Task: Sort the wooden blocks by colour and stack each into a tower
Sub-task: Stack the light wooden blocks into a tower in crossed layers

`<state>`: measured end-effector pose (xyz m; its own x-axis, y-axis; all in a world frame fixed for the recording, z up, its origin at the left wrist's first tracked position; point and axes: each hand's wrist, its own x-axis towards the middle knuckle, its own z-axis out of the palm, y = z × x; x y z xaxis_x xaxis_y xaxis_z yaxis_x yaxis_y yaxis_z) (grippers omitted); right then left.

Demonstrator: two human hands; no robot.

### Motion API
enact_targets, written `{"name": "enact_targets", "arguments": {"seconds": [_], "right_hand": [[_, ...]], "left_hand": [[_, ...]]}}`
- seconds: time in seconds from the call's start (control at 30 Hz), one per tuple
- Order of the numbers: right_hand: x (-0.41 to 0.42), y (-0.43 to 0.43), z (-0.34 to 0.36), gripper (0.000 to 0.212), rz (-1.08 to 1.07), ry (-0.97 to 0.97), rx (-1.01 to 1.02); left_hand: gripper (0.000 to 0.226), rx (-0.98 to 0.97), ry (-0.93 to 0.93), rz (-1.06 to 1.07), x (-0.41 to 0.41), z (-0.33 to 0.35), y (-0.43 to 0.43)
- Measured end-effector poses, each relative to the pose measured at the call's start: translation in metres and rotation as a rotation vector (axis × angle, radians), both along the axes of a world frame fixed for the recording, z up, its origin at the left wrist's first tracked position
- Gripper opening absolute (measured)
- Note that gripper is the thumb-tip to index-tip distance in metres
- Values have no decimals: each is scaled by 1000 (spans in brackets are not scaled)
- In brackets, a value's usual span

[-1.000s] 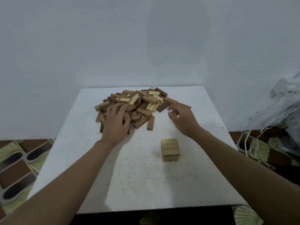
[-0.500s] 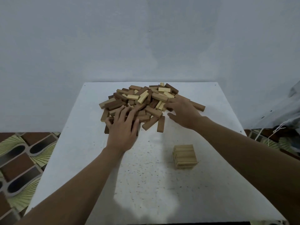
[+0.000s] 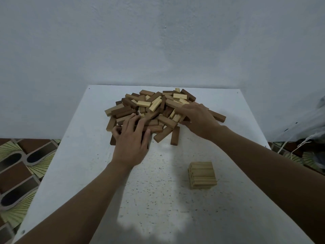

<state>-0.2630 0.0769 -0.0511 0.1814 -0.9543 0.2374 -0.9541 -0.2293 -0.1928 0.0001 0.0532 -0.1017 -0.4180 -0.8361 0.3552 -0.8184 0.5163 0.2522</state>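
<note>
left hand [image 3: 131, 138] lies flat, fingers spread, on the jumbled pile [image 3: 151, 104] — blocks pointing every way; right hand [image 3: 198, 118] palm-down, fingers buried, grip unclear. pale tower [image 3: 202, 175] stands upright.

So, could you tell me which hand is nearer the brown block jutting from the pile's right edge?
Right. The right hand lies directly beside the brown block; the left hand is on the near-left side of the pile.

Head-worn camera looks forward and down, close over the table [image 3: 73, 155].
</note>
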Motion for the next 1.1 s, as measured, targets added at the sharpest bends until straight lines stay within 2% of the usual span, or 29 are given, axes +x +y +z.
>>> {"name": "enact_targets", "arguments": {"seconds": [0.07, 0.27, 0.5, 0.67, 0.83, 1.1], "right_hand": [[-2, -2, -1, 36, 13, 28, 2], [0, 4, -1, 19, 42, -14, -25], [-1, 13, -4, 27, 48, -69, -25], [-3, 17, -5, 26, 58, -94, 43], [-4, 27, -5, 19, 62, -175, 0], [-21, 47, 8, 14, -125, -323, -33]], "left_hand": [[38, 15, 10, -6, 0, 1, 1], [39, 38, 10, -21, 2, 2, 0], [38, 37, -1, -35, 2, 4, 1], [40, 55, 12, -41, 2, 3, 1], [39, 62, 69, -60, 2, 3, 2], [25, -11, 186, -263, 3, 12, 10]]}}
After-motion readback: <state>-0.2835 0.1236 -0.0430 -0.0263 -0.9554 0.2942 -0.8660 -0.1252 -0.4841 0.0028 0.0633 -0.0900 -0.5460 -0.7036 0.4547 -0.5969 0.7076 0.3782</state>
